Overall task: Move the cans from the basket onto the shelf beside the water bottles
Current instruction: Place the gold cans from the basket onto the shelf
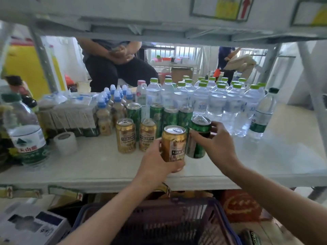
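My left hand (160,159) grips a gold can (174,144), held upright just above the shelf (265,156) near its front edge. My right hand (215,142) holds a green can (199,137) tilted beside it, close to the water bottles (217,99) with green caps. Two more gold cans (125,136) stand on the shelf to the left, and several tall green cans (169,115) stand behind them. The dark blue basket (223,214) sits below the shelf in front of me; what lies inside it is hidden by my arms.
Small brown bottles with blue caps (113,103) and a roll of tape (65,142) are at the left. A large water jug (26,131) stands far left. A lone bottle (261,115) marks the right end. People are behind the shelf.
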